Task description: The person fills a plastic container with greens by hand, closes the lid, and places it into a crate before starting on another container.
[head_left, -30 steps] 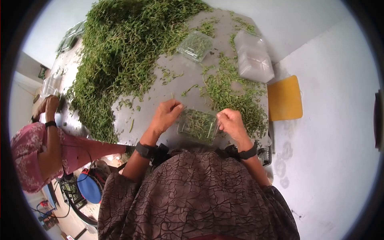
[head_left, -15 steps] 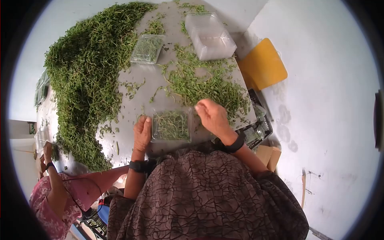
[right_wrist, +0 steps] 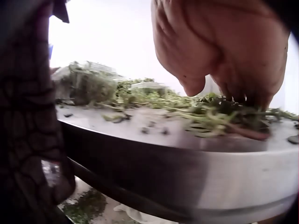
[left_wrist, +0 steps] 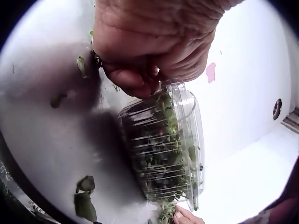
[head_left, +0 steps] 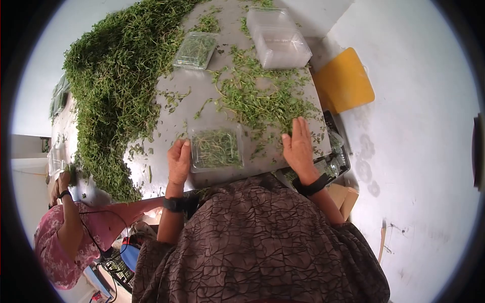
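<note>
A clear plastic clamshell box [head_left: 217, 149] full of leafy green sprigs sits on the metal table near its front edge. My left hand [head_left: 179, 161] grips the box's left rim, with thumb and curled fingers. In the left wrist view, the ribbed side of the box [left_wrist: 156, 149] shows below the fingers, and a few leaves poke out along its rim. To the right of the box, my right hand [head_left: 299, 149] lies over the loose sprigs [head_left: 262, 98] by the table edge, fingers straight. The right wrist view shows its fingertips down among the stems [right_wrist: 215, 116].
A large heap of greens [head_left: 116, 91] covers the table's left side. Another filled box [head_left: 197, 50] and a stack of clear boxes [head_left: 283, 48] stand farther back. A yellow board [head_left: 345, 83] and a black crate [head_left: 338, 156] lie beyond the right edge. Another person's hand [head_left: 63, 182] works at left.
My right hand has left the box's right side and moved right onto the loose sprigs, its fingers straightening. My left hand stays at the box, which now sits squarer to me.
</note>
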